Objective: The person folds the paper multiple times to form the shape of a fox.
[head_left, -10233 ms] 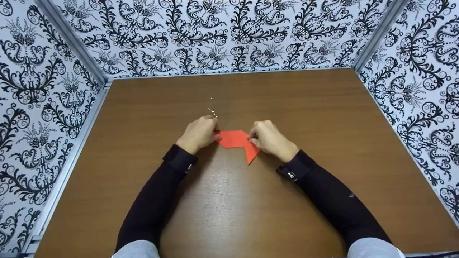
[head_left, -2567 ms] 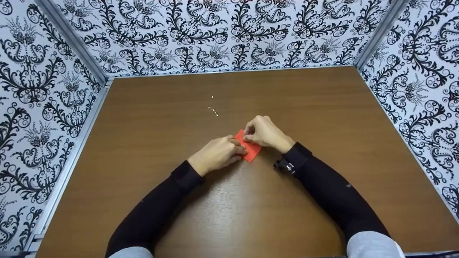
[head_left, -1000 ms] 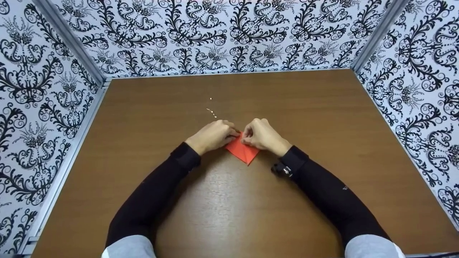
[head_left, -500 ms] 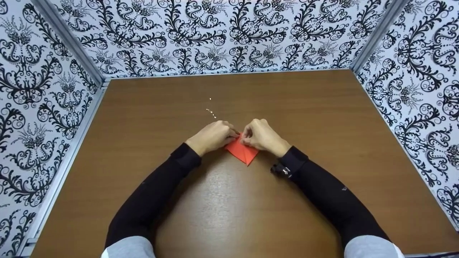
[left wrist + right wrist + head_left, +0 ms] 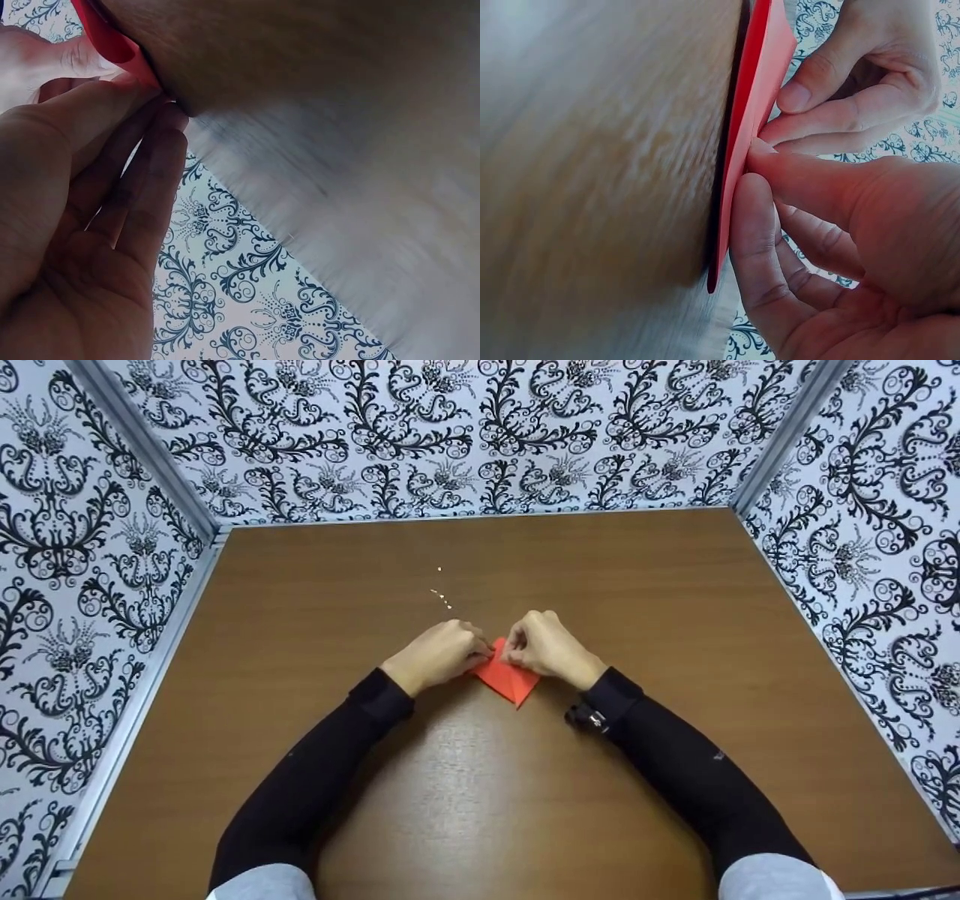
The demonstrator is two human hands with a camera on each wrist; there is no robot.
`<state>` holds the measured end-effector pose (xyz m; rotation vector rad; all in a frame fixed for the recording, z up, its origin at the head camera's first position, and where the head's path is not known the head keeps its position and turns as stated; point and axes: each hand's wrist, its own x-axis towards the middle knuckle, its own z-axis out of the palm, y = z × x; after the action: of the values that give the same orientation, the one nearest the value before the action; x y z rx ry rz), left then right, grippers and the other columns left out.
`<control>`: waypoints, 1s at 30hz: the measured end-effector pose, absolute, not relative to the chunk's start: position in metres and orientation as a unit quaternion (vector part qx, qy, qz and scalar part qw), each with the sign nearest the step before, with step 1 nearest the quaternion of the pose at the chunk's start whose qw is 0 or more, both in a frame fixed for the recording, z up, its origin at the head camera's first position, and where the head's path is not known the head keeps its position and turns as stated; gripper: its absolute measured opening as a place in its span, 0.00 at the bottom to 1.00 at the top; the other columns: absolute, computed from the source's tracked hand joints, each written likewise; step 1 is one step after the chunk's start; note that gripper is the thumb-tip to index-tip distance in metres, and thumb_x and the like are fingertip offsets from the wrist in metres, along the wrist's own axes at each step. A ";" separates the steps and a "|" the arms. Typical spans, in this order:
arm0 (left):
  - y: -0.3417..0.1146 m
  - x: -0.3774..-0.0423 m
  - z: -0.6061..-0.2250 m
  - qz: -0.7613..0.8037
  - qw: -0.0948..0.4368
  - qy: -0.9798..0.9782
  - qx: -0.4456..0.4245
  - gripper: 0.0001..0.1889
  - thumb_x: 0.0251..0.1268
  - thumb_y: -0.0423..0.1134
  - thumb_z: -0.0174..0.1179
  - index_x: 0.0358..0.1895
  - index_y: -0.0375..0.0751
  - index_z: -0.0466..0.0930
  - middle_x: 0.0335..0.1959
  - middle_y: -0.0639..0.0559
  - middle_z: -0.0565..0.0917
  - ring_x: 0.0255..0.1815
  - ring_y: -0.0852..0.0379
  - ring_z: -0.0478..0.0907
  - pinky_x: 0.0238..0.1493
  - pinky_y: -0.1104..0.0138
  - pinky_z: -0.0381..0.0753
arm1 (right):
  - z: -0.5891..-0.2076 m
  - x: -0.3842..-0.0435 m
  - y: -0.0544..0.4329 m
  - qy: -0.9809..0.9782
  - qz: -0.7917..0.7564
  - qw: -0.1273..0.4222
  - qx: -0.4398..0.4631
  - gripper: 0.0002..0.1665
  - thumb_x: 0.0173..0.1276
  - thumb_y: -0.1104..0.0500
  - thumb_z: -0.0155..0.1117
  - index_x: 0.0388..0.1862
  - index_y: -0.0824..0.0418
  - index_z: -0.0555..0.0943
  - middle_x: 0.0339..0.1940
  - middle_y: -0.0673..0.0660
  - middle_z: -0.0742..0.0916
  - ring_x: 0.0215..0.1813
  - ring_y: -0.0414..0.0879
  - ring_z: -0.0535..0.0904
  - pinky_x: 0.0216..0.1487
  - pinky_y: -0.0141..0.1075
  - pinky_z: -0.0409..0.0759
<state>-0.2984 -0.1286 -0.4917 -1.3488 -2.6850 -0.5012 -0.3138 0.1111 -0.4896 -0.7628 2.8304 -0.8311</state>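
Note:
A folded sheet of red paper (image 5: 504,681) lies on the wooden table in a diamond-like shape, one point toward the person and a crease running down to it. At its left edge the left hand (image 5: 441,654) pinches the paper between thumb and fingers. The right hand (image 5: 551,649) holds the paper's upper right side with thumb and index finger together. In the left wrist view the red paper (image 5: 112,41) curves up above the left fingertips. The right wrist view shows the paper (image 5: 742,142) edge-on in layers, with both hands' fingertips against it. Fingers cover its upper edges.
The brown wooden table (image 5: 660,585) spreads around the hands. Small white specks (image 5: 442,598) show on it behind the left hand. Patterned black-and-white panels (image 5: 480,435) enclose the back and sides. A dark band with a small device (image 5: 589,718) sits at the right wrist.
Ten seconds ago the paper was longer, bent, with the hands apart; now it is a compact diamond. In the last half second the left hand shifted slightly left and nearer the person. The right stayed.

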 end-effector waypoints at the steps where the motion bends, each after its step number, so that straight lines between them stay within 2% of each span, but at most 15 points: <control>1: -0.129 -0.297 -0.492 -0.164 0.047 -0.881 -0.442 0.07 0.82 0.32 0.73 0.51 0.36 0.99 0.44 0.44 0.97 0.48 0.46 0.96 0.55 0.54 0.96 | -0.490 -0.314 0.111 0.928 -0.271 0.048 -0.249 0.06 0.72 0.60 0.87 0.32 0.54 0.99 0.31 0.49 0.97 0.36 0.41 0.87 0.45 0.36 0.85; 7: -0.133 -0.289 -0.490 -0.154 0.042 -0.885 -0.436 0.06 0.81 0.31 0.74 0.51 0.36 0.99 0.45 0.45 0.97 0.48 0.48 0.96 0.55 0.56 0.97 | -0.490 -0.313 0.111 0.931 -0.265 0.047 -0.248 0.06 0.72 0.60 0.87 0.33 0.55 0.99 0.31 0.49 0.96 0.34 0.40 0.84 0.42 0.34 0.82; 15: -0.138 -0.278 -0.491 -0.142 0.048 -0.891 -0.429 0.06 0.85 0.33 0.72 0.46 0.38 0.98 0.40 0.46 0.94 0.44 0.48 0.93 0.51 0.54 0.96 | -0.491 -0.313 0.110 0.933 -0.265 0.050 -0.240 0.06 0.72 0.59 0.88 0.33 0.55 0.99 0.32 0.50 0.97 0.34 0.41 0.84 0.41 0.35 0.82; 22: -0.144 -0.268 -0.491 -0.140 0.052 -0.894 -0.422 0.07 0.85 0.34 0.71 0.45 0.39 0.98 0.38 0.47 0.93 0.42 0.49 0.93 0.49 0.54 0.96 | -0.491 -0.313 0.110 0.933 -0.259 0.043 -0.244 0.06 0.72 0.57 0.89 0.35 0.55 0.99 0.32 0.50 0.97 0.35 0.42 0.86 0.45 0.37 0.86; 28: -0.150 -0.258 -0.492 -0.127 0.061 -0.896 -0.420 0.07 0.85 0.34 0.71 0.48 0.38 0.99 0.41 0.46 0.95 0.43 0.48 0.95 0.50 0.54 0.97 | -0.491 -0.313 0.111 0.932 -0.266 0.047 -0.243 0.05 0.72 0.58 0.88 0.35 0.55 0.99 0.32 0.50 0.97 0.36 0.42 0.88 0.45 0.37 0.87; 30: -0.153 -0.255 -0.492 -0.123 0.065 -0.895 -0.424 0.07 0.84 0.34 0.72 0.50 0.38 0.99 0.44 0.46 0.97 0.46 0.48 0.96 0.52 0.54 0.97 | -0.491 -0.314 0.111 0.930 -0.271 0.046 -0.244 0.05 0.72 0.58 0.88 0.34 0.56 0.99 0.32 0.50 0.97 0.36 0.41 0.87 0.44 0.36 0.86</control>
<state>-0.2553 -0.1526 -0.4921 -1.2790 -2.7000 -0.3721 -0.3136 0.1111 -0.4911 -0.7433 2.8393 -0.8256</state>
